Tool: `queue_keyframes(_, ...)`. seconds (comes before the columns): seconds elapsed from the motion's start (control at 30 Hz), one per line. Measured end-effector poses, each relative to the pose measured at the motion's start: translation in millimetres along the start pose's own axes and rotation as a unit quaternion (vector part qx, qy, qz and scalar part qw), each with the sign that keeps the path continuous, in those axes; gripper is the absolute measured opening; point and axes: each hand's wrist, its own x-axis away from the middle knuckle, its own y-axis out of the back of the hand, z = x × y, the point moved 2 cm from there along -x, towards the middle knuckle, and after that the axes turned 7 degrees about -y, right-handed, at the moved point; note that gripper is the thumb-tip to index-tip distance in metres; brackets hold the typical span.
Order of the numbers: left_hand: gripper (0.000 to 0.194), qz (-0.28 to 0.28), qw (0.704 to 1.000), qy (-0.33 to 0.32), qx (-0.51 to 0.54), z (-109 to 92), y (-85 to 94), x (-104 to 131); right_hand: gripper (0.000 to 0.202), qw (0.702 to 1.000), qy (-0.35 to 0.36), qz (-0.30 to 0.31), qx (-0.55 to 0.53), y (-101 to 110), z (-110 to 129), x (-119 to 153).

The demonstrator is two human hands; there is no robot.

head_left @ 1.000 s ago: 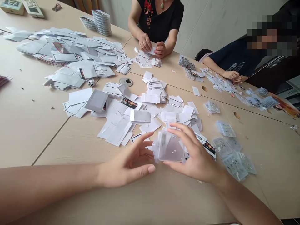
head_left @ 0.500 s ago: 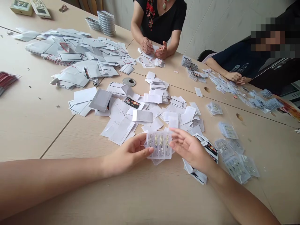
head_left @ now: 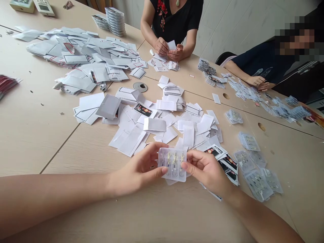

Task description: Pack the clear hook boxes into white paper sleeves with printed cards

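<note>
A clear plastic box of fishing hooks (head_left: pixel 174 164) is held just above the table between both hands. Its narrow compartments show metal hooks with yellowish tufts. My left hand (head_left: pixel 141 170) is closed on its left side, thumb on the front face. On the right edge, my right hand (head_left: pixel 206 170) pinches the box with thumb in front and fingers behind. Another clear plastic edge shows below and behind the box; I cannot tell whether it is the lid or a second box. Beyond the hands lies a spread of white paper packets (head_left: pixel 154 125).
Several clear hook boxes (head_left: pixel 258 182) lie at the right, near black printed cards (head_left: pixel 229 165). A large heap of white packets (head_left: pixel 83 60) covers the far left. One person (head_left: pixel 174 27) handles paper across the table; another person (head_left: pixel 263 67) sits at the right.
My right hand has come in from beside the box and now grips its right edge. The box sits slightly lower in view. The person opposite has raised a white paper.
</note>
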Motion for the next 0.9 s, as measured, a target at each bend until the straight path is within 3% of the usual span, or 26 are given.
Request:
queue_keyframes(0.17, 0.02, -0.046, 0.993, -0.008, -0.106, 2, 6.6, 2, 0.024, 0.998, 0.001, 0.064, 0.001, 0, 0, 5)
queue_keyframes(0.3, 0.017, -0.017, 0.992, -0.013, -0.124, 3, 6.5, 2, 0.027, 0.993, -0.013, 0.113, -0.044, 4, 4, 4)
queue_keyframes(0.4, 0.011, -0.009, 0.983, -0.048, -0.179, 4, 7.9, 4, 0.024, 0.993, -0.03, 0.106, -0.052, 8, 3, 0)
queue_keyframes(0.53, 0.017, 0.033, 0.928, -0.222, -0.298, -2, 9.3, 11, 0.021, 0.997, -0.032, 0.04, -0.065, 16, -3, -5)
queue_keyframes(0.6, 0.022, 0.062, 0.911, -0.265, -0.311, -4, 8.6, 13, 0.022, 0.997, -0.03, 0.008, -0.075, 24, -5, -8)
queue_keyframes(0.7, 0.023, 0.046, 0.935, -0.207, -0.284, -1, 8.2, 14, 0.029, 0.995, 0.003, -0.093, -0.047, 47, -4, -14)
queue_keyframes(0.8, 0.027, 0.032, 0.955, -0.15, -0.252, 3, 6.1, 13, 0.051, 0.973, 0.029, -0.226, 0.039, 78, -1, -21)
queue_keyframes(0.83, 0.029, 0.038, 0.961, -0.134, -0.241, 4, 5.2, 13, 0.059, 0.952, 0.044, -0.284, 0.105, 89, 1, -22)
queue_keyframes(0.9, 0.032, 0.05, 0.966, -0.1, -0.234, 7, 4.2, 12, 0.072, 0.879, 0.072, -0.386, 0.269, 106, 7, -17)
